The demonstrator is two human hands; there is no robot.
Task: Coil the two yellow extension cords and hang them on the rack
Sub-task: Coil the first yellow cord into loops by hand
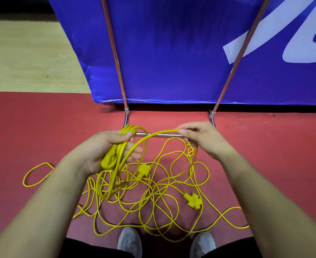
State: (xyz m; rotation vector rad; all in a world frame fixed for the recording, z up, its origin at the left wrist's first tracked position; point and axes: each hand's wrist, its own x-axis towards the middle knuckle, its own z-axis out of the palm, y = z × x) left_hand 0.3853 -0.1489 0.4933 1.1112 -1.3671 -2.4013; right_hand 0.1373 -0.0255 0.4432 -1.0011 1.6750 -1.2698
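Note:
My left hand (105, 146) grips a few loops of yellow extension cord (124, 146) together with a yellow plug (107, 161). From that bundle a stretch of cord arcs over to my right hand (203, 138), which pinches it between thumb and fingers. Below both hands the rest of the yellow cords lies in a loose tangle (153, 202) on the red floor. Two yellow cross-shaped socket ends show in the pile, one near the middle (144, 169) and one further right (192, 199). The metal rack (160, 135) stands just beyond my hands, its low crossbar between two slanted poles.
A blue banner (172, 53) with white lettering stands behind the rack's poles. My two grey shoes (129, 241) stand at the near edge of the tangle. One cord loop (36, 174) trails out to the left, another strand (233, 216) to the right.

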